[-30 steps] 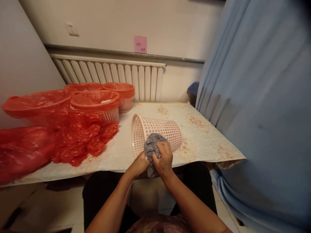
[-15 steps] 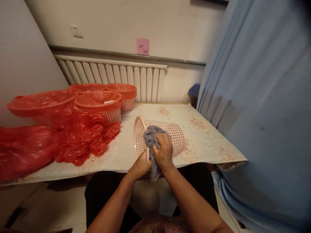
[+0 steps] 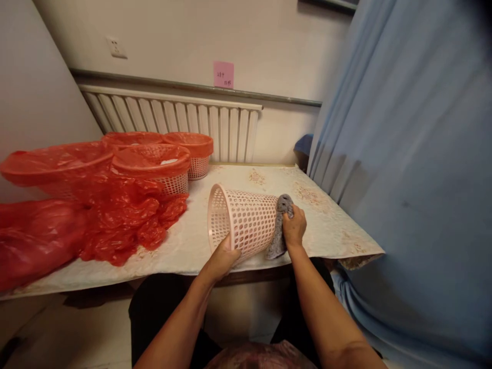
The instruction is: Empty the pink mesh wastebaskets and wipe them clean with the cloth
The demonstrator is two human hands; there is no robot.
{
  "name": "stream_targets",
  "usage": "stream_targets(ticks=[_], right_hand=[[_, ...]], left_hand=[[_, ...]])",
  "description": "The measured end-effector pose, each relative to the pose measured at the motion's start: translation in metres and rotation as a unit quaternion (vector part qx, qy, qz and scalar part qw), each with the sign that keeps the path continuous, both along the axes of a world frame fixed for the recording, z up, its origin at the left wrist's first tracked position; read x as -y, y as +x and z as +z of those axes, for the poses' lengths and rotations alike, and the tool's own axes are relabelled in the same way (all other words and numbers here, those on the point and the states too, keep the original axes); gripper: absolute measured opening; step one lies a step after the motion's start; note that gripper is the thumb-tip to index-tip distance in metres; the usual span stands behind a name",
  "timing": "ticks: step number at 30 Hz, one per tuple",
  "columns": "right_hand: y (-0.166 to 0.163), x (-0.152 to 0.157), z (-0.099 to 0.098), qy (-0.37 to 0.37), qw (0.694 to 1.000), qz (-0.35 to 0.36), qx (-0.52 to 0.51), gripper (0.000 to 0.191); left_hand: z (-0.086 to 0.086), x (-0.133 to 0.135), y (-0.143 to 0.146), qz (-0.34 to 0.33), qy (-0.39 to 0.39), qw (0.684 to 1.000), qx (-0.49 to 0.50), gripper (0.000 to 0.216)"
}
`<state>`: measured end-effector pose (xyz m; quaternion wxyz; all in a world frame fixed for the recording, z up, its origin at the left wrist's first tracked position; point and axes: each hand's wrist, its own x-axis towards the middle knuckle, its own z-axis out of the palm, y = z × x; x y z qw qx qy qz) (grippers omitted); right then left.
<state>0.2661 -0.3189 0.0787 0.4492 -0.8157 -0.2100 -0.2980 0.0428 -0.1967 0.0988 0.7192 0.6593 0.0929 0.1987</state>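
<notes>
Left hand (image 3: pixel 220 260) on the rim, right hand (image 3: pixel 295 226) around a grey cloth (image 3: pixel 277 241), a pink basket (image 3: pixel 252 215) between them.
The person's left hand clasps the near side of the basket's rim; the right hand is bunched on the cloth at the basket's base end, a fold hanging below the grip. The basket lies on its side, mouth by the left hand, above a flowered cover (image 3: pixel 330 230). Well to the right of the right hand hangs a blue curtain (image 3: pixel 403 184). Left of the left hand, crumpled red bags (image 3: pixel 123 220) lie heaped, with red-lined baskets (image 3: pixel 177 185) behind them. Beyond both grips are a radiator (image 3: pixel 234 134) and, above it, a pink note (image 3: pixel 223 75).
</notes>
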Motion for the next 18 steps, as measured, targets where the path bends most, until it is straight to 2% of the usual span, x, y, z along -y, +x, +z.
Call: stream_targets(ticks=[2,4,6,8,10,13,15,18], right_hand=[[0.001,0.009,-0.013,0.023,0.999,-0.033,-0.019,0.030],[-0.014,0.011,-0.026,0.044,0.998,-0.046,-0.016,0.031],[-0.039,0.007,-0.035,0.062,0.997,-0.037,0.001,0.030],[-0.069,-0.002,-0.038,0.069,0.997,0.005,0.027,0.028],[-0.096,-0.011,-0.032,0.064,0.993,0.076,0.061,0.027],[-0.124,-0.024,-0.013,0.043,0.978,0.174,0.106,0.027],[-0.132,-0.032,0.004,0.025,0.969,0.209,0.126,0.030],[-0.134,-0.042,0.028,0.007,0.966,0.224,0.128,0.033]], left_hand=[[0.000,-0.001,0.002,-0.005,-0.004,1.000,0.006,0.065],[0.002,-0.001,0.004,-0.019,-0.016,1.000,0.013,0.065],[0.004,-0.002,0.005,-0.033,-0.029,0.999,0.012,0.064],[0.005,-0.003,0.007,-0.036,-0.032,0.999,0.004,0.062],[0.005,-0.004,0.009,-0.036,-0.028,0.999,0.000,0.062],[0.001,-0.007,0.009,-0.041,-0.005,0.999,-0.009,0.062],[-0.005,-0.008,0.007,-0.044,0.023,0.998,-0.025,0.057],[-0.016,-0.008,0.002,-0.057,0.047,0.996,-0.041,0.050]])
